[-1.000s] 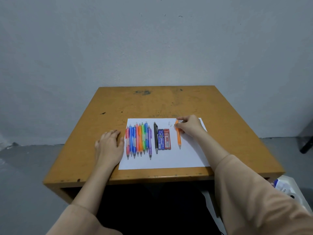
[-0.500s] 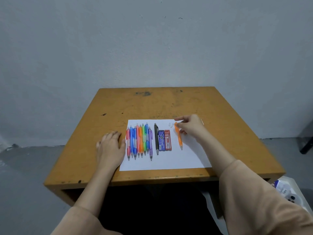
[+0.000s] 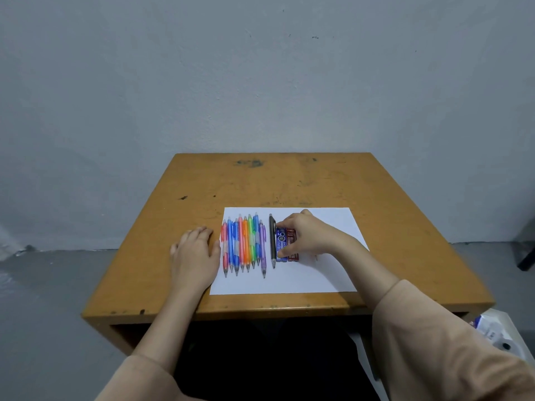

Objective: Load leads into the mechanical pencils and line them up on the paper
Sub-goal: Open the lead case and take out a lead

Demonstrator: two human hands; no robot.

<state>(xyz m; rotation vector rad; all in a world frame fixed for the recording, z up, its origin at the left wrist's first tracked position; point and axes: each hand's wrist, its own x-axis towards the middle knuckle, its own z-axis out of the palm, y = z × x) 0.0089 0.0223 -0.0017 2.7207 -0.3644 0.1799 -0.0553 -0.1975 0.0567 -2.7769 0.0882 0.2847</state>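
- The right hand (image 3: 311,235) lies over the two lead cases with curved fingers. The thumb touches the near part of the blue lead case (image 3: 281,241), and the fingertips (image 3: 289,224) are at its far end. I cannot tell if the hand really grips a case or only touches it.
- The red lead case (image 3: 293,257) is just beside the blue one at 3 o'clock, mostly hidden under the hand.
- The black pencil (image 3: 272,241) lies against the blue case at 9 o'clock.
- Further toward 9 o'clock, the coloured pencils (image 3: 246,244) lie side by side in a row, tips toward 6 o'clock.
- The left hand (image 3: 197,253) rests flat and relaxed on the table (image 3: 260,183), holding nothing, its thumb at the left edge of the paper (image 3: 289,280).
- All pencils and cases lie on the paper.
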